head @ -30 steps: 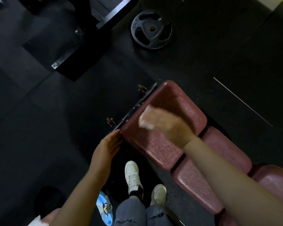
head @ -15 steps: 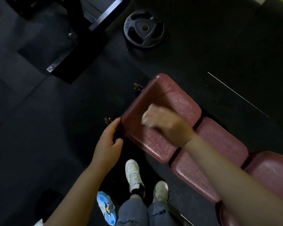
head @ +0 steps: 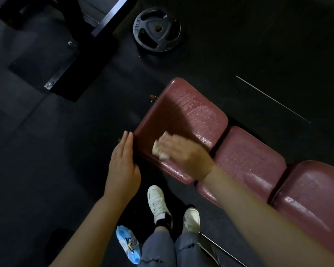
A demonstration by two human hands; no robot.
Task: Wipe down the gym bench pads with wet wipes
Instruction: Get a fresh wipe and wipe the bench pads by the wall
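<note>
Our left hand (head: 123, 166) lays straight fingers flat against the end pad's (head: 191, 110) edge, probably to steady it. Just right of those fingertips, our right hand (head: 185, 153) bunches a wipe (head: 158, 149) against the pad's near corner, scrubbing.
</note>
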